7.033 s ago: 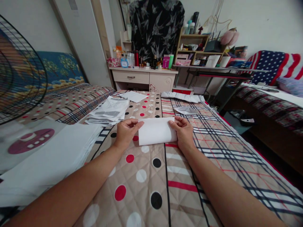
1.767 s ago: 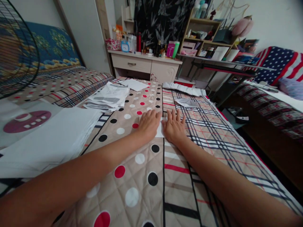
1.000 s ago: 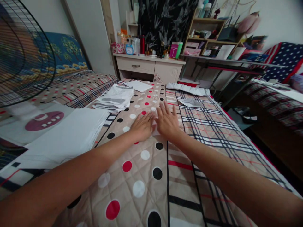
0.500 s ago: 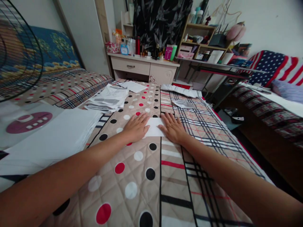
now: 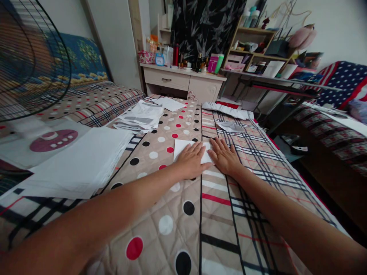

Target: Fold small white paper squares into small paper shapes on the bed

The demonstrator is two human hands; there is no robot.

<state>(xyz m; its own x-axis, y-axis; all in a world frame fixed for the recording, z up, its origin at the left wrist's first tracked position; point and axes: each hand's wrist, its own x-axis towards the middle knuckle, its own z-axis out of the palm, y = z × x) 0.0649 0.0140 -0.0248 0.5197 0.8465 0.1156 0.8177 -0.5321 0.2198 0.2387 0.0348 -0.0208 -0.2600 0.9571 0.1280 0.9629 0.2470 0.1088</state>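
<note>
Home bedroom, looks like: quilted bedspread [image 5: 215, 229], drawer unit [image 5: 166, 79] with small clock [image 5: 159, 58] and toiletries, fan [image 5: 34, 57], stars-and-stripes cloth [image 5: 341, 84].

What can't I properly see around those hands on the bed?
In the head view:
White paper: partly covered by the left hand and right hand.
Fan: cut off by the left edge, its inside blurred.
Black patterned cloth: cut off by the top edge.
Small bottles: labels too small to read.

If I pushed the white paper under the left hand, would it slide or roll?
The white paper lies flat, so it probably won't roll. It looks thin, so likely light. The left hand over it might stop it sliding.
</note>
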